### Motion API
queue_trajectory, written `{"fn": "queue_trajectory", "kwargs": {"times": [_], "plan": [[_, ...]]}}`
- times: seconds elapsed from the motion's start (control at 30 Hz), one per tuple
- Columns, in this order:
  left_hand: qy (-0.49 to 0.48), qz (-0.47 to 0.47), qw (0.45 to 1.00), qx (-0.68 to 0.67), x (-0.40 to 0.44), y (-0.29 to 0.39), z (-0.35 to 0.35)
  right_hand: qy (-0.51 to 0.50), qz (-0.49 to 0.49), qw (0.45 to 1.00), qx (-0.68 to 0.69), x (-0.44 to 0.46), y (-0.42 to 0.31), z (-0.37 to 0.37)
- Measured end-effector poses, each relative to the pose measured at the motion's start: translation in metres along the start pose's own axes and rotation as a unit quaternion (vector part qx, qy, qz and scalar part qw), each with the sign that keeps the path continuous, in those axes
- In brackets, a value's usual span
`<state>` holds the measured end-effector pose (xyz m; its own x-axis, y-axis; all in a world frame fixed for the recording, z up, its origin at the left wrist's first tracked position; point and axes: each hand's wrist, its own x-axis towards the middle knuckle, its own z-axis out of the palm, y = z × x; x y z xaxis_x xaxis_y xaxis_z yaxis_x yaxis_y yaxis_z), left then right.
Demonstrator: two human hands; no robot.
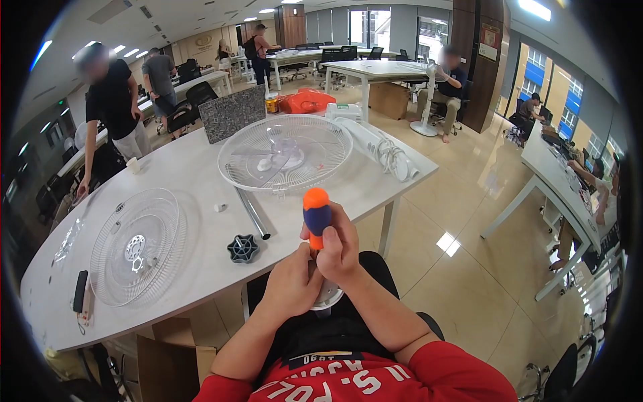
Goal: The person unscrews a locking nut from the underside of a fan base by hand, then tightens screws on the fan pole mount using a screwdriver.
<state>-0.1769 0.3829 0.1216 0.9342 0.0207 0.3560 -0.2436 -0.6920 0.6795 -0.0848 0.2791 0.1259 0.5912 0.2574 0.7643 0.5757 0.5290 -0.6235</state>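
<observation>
My right hand (338, 251) is closed around a screwdriver (317, 218) with an orange and dark blue handle, held upright over my lap. Just below and beside it, my left hand (291, 285) is closed against a white rounded part (328, 296), mostly hidden under both hands. The screwdriver's tip is out of sight. On the white table (201, 181) ahead lies a fan grille (231, 161) with clear blades (284, 153) inside. Nearer me are a metal tube (253, 214) and a dark star-shaped knob (243, 248). Another clear grille (107, 268) lies flat to the left.
A white fan body (365, 137) with a coiled cable (392, 157) lies at the table's right. Behind the blades stand a speckled grey panel (234, 112) and an orange bag (307, 100). A person in black (110, 94) leans at the left edge. Below is a cardboard box (167, 365).
</observation>
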Motion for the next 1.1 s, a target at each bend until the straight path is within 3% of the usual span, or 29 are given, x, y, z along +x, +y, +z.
{"fn": "queue_trajectory", "kwargs": {"times": [0.1,0.2,0.4,0.47,0.57,0.7,0.8,0.87,1.0,1.1], "plan": [[-0.011,-0.018,1.0,0.011,0.0,0.0,-0.001,-0.017,0.015,1.0,-0.004,0.001,0.008,-0.004],[0.005,-0.003,1.0,0.01,-0.002,-0.003,0.0,-0.023,-0.052,0.998,0.001,0.002,0.01,0.005],[0.033,-0.006,0.999,0.012,-0.008,-0.006,-0.003,0.006,0.011,1.0,0.024,0.001,0.009,0.017],[0.036,-0.016,0.999,0.025,-0.012,-0.007,-0.005,0.023,-0.039,0.999,0.021,0.001,0.014,0.021],[0.045,-0.045,0.997,0.039,-0.019,-0.002,-0.012,-0.025,0.016,0.996,0.086,0.002,0.011,0.022],[0.065,-0.096,0.991,0.065,-0.032,0.003,-0.022,-0.072,0.002,0.99,0.118,0.003,0.019,0.035],[0.098,-0.094,0.987,0.081,-0.044,-0.003,-0.024,-0.025,-0.019,0.987,0.16,0.001,0.011,0.06],[0.125,-0.085,0.984,0.092,-0.052,-0.003,-0.027,-0.001,-0.025,0.993,0.116,-0.004,0.017,0.07],[0.131,-0.141,0.975,0.111,-0.063,0.009,-0.036,-0.006,0.019,0.99,0.138,-0.006,0.01,0.084],[0.137,-0.17,0.968,0.124,-0.068,0.015,-0.039,-0.065,0.019,0.982,0.179,-0.004,0.013,0.083]]}}
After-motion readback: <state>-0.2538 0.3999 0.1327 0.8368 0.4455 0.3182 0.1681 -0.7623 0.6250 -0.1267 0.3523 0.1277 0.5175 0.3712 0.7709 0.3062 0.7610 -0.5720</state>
